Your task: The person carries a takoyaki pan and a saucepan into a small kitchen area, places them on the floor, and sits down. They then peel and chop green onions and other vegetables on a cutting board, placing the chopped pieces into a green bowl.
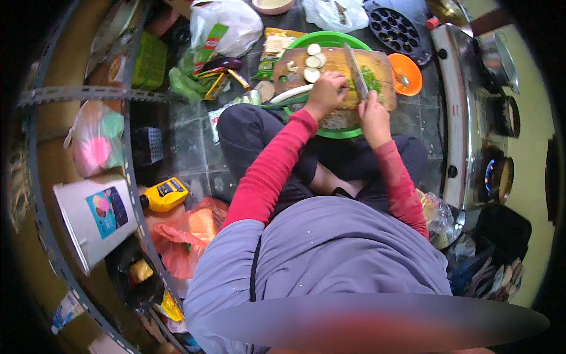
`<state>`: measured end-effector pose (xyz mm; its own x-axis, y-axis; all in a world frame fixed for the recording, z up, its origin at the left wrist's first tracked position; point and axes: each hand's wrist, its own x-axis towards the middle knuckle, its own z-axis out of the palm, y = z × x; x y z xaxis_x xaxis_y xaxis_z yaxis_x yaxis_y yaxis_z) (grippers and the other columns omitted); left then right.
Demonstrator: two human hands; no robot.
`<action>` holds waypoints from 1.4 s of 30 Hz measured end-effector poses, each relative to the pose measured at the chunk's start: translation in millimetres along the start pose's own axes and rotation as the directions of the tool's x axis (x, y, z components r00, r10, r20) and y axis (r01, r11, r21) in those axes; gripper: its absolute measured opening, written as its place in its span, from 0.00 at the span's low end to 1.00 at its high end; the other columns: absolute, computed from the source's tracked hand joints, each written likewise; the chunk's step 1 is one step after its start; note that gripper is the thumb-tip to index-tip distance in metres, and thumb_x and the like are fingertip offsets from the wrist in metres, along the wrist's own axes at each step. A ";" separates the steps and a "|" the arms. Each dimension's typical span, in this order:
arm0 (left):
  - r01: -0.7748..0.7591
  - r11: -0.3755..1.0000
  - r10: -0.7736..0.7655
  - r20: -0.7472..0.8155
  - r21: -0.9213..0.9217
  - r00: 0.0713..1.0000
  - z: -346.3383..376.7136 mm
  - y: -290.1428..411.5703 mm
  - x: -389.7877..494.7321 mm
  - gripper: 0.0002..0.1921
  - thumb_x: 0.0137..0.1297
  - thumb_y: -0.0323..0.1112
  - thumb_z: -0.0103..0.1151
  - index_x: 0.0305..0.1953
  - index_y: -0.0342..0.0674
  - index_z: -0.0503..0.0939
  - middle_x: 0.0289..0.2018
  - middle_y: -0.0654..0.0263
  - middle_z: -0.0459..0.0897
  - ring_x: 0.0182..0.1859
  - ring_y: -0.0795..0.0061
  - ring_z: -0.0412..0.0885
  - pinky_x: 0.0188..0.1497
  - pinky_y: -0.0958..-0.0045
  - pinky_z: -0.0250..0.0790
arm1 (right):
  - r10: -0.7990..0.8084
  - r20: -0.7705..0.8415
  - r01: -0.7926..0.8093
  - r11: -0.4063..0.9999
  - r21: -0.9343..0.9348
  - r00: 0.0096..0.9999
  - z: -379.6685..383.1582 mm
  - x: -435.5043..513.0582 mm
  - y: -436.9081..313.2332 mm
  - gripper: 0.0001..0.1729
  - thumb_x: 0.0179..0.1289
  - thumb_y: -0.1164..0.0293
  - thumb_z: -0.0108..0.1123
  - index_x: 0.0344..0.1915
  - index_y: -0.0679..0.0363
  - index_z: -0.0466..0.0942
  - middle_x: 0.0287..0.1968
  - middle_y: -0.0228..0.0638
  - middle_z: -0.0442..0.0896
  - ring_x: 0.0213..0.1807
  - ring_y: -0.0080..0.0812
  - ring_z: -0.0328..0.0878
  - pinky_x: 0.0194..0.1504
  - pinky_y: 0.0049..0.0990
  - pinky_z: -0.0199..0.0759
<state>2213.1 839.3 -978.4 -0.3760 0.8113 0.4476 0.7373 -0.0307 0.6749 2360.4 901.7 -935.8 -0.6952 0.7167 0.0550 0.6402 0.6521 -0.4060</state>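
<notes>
A wooden cutting board (292,57) rests across a green plastic basin (342,133) in front of my crossed legs. My right hand (375,118) grips the handle of a kitchen knife (356,68), its blade pointing away from me over the board. Chopped green leaves (370,79) lie just right of the blade. With curled fingers, my left hand (326,94) holds down a spring onion or leek (292,94), whose pale stalk sticks out to the left. Several pale vegetable rounds (312,74) sit beyond that hand, beside small garlic-like cloves (292,67).
An orange bowl (411,84) with a spoon stands right of the board. A gas stove (457,128) on the right has a lit burner (491,175). Behind the board is a dark moulded pan (395,28). Vegetables and packets (216,86) lie left, near a metal shelf (128,146).
</notes>
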 end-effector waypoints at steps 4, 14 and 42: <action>-0.022 1.000 0.022 -0.026 -0.010 0.999 1.2 -1.7 1.1 0.05 0.48 0.29 0.62 0.26 0.37 0.78 0.32 0.57 0.80 0.38 0.56 0.77 0.43 0.62 0.67 | 0.046 0.096 -0.052 0.997 0.054 0.994 -8.3 -14.1 -8.0 0.10 0.62 0.68 0.47 0.38 0.63 0.63 0.26 0.55 0.78 0.31 0.57 0.77 0.33 0.50 0.70; -0.055 0.998 0.055 -0.021 0.011 0.998 -0.7 2.7 -2.6 0.04 0.49 0.26 0.61 0.28 0.36 0.77 0.34 0.58 0.79 0.42 0.57 0.76 0.44 0.63 0.69 | -0.018 0.004 0.018 0.998 0.062 1.000 23.6 7.3 -6.4 0.10 0.60 0.69 0.49 0.38 0.63 0.62 0.23 0.53 0.77 0.27 0.54 0.77 0.29 0.49 0.70; -0.052 0.997 0.053 0.017 -0.059 0.998 -8.5 6.2 -3.7 0.04 0.50 0.27 0.60 0.27 0.35 0.78 0.32 0.57 0.80 0.39 0.57 0.77 0.43 0.64 0.69 | 0.095 0.101 -0.106 0.988 0.109 0.990 10.9 -4.1 -13.3 0.11 0.58 0.70 0.49 0.39 0.64 0.64 0.27 0.54 0.78 0.32 0.56 0.77 0.34 0.49 0.70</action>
<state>2214.3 831.1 -970.9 -0.3270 0.8182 0.4729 0.7215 -0.1070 0.6841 2351.2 887.4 -940.6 -0.6608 0.7467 -0.0761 0.6705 0.5417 -0.5069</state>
